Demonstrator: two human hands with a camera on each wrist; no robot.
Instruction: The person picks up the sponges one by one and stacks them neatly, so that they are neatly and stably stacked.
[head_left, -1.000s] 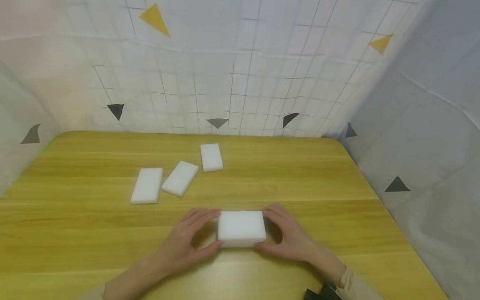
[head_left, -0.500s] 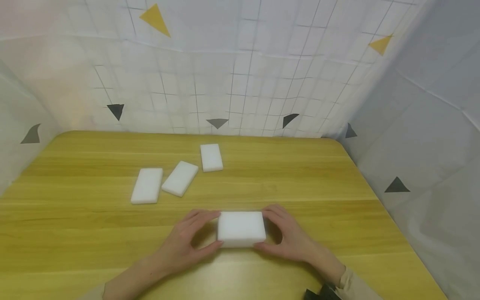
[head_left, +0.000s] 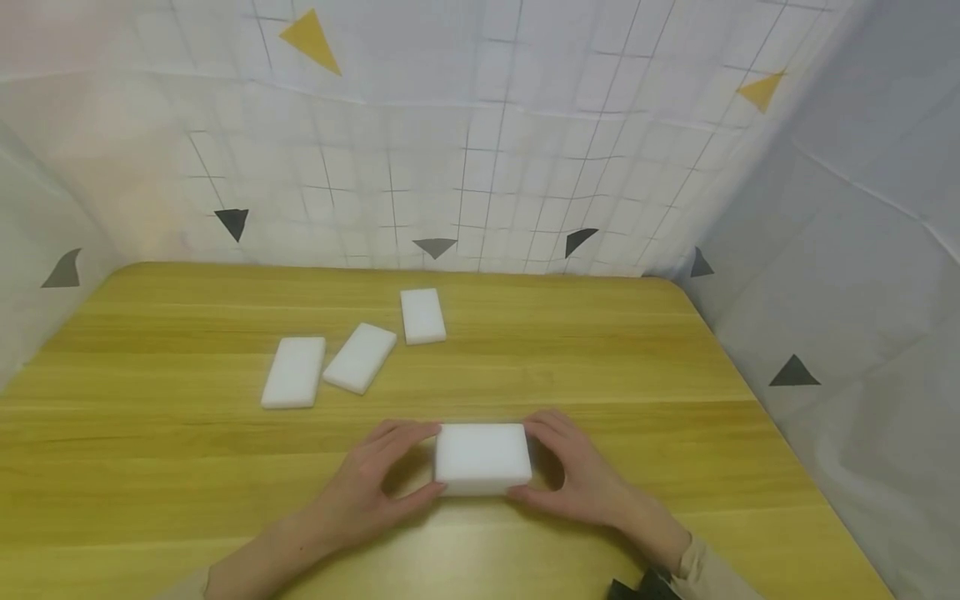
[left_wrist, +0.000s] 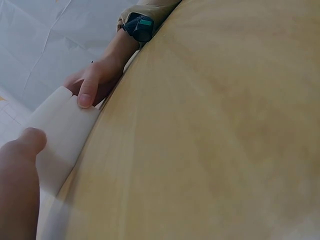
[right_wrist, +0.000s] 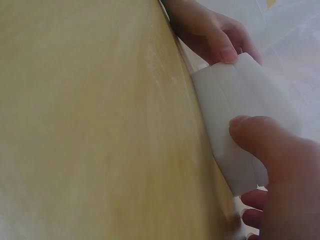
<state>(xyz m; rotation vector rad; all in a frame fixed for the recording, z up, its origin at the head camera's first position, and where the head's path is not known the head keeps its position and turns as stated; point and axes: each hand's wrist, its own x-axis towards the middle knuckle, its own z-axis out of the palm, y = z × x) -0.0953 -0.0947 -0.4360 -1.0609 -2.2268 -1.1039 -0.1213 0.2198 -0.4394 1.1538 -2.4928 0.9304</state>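
Observation:
A small stack of white foam sponges [head_left: 483,457] lies flat on the near middle of the table. Seams between its layers show in the right wrist view, where the stack [right_wrist: 235,95] fills the space between both hands. My left hand [head_left: 369,477] grips the left end, thumb at the near corner and fingers at the far one. At the right end, my right hand [head_left: 579,477] holds it the same way. In the left wrist view, the left thumb [left_wrist: 31,142] presses the near face of the stack [left_wrist: 62,125].
Three single white sponges lie farther back: a left one [head_left: 294,372], a slanted one [head_left: 361,358] beside it, and one near the back [head_left: 423,316]. Pale cloth [head_left: 480,167] hangs behind the wooden table [head_left: 600,358]. A black device [head_left: 645,586] is by the right wrist.

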